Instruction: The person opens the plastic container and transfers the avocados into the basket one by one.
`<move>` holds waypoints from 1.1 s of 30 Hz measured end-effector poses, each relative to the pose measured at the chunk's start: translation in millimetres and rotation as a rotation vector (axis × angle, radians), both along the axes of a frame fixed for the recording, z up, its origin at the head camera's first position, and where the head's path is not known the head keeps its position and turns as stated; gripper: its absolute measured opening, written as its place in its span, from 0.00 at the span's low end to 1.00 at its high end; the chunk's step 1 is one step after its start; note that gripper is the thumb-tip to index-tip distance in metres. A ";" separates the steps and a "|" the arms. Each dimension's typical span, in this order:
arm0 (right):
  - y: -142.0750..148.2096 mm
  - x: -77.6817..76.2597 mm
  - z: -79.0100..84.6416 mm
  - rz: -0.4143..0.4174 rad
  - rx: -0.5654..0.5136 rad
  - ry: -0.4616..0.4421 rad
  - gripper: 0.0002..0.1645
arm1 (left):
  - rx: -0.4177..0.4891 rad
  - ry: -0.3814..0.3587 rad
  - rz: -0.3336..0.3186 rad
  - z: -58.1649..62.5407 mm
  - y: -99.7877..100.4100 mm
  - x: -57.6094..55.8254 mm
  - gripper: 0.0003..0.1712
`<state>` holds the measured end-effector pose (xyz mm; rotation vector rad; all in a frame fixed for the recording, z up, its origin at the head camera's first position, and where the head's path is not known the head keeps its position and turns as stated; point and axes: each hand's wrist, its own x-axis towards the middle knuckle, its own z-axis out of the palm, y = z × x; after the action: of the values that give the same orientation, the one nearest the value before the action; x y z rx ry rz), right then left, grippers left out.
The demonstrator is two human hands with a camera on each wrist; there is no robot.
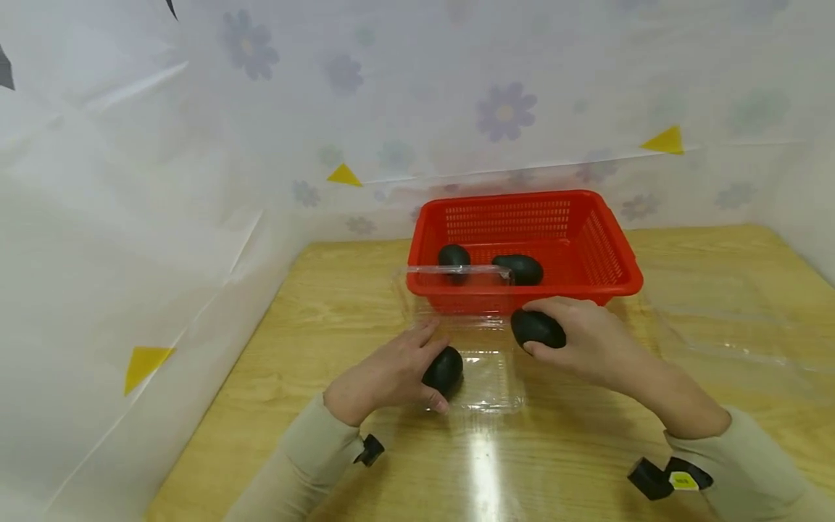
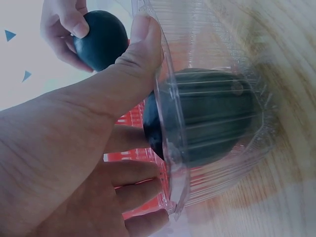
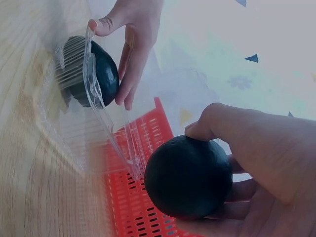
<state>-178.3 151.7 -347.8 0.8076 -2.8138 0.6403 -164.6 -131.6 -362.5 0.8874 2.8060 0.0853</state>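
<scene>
A dark green avocado (image 1: 443,371) sits in the left end of a clear plastic clamshell box (image 1: 485,380) on the table. My left hand (image 1: 398,370) is spread at that avocado, its thumb at the box rim and its fairly straight fingers against or close to the fruit, as the left wrist view (image 2: 133,98) shows. My right hand (image 1: 587,341) grips a second avocado (image 1: 538,328) between thumb and fingers, raised near the box's right side. Two more avocados, one upright (image 1: 454,261) and one lying (image 1: 522,270), are in the red basket (image 1: 620,268).
The box's clear lid (image 1: 457,290) stands raised at the back, in front of the basket. More clear plastic packaging (image 1: 730,341) lies at the right on the wooden table (image 1: 261,435). A white flowered sheet (image 1: 417,94) hangs behind, with yellow triangles on it.
</scene>
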 end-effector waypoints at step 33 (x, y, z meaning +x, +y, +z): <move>21.8 -23.2 -50.2 -0.100 0.084 -0.098 0.31 | 0.002 0.037 -0.022 -1.6 0.1 -1.9 0.58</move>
<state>-201.5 173.4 -398.0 0.6605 -2.9660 0.5648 -166.5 -131.5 -364.0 0.9287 2.8296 0.0689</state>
